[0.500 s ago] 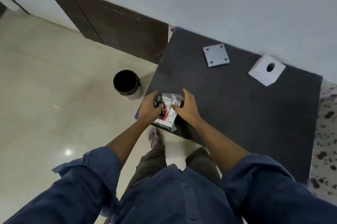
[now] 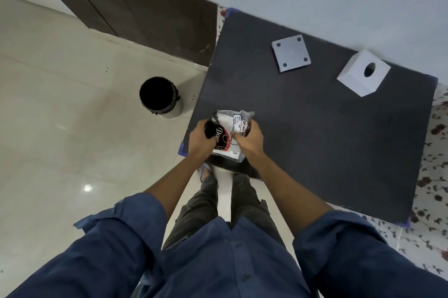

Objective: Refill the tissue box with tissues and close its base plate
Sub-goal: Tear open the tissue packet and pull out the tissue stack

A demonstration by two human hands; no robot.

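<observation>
A plastic-wrapped tissue pack (image 2: 229, 129), printed black, red and white, sits at the near left corner of the dark table (image 2: 315, 133). My left hand (image 2: 201, 139) grips its left side and my right hand (image 2: 249, 139) grips its right side, thumb pressed on the wrapper. The white cube tissue box (image 2: 363, 73), with a round hole in its top face, stands at the far right of the table. Its grey square base plate (image 2: 291, 53), with a dark dot near each corner, lies flat to the box's left, apart from it.
A black-lined bin (image 2: 160, 97) stands on the tiled floor just left of the table. A dark wooden door (image 2: 135, 4) is at the back left. A white wall runs behind the table. A floral cloth (image 2: 434, 164) shows at the table's right edge.
Both hands have tightened on the tissue pack and its far end has lifted and crumpled slightly. Box and base plate have not moved on the table.
</observation>
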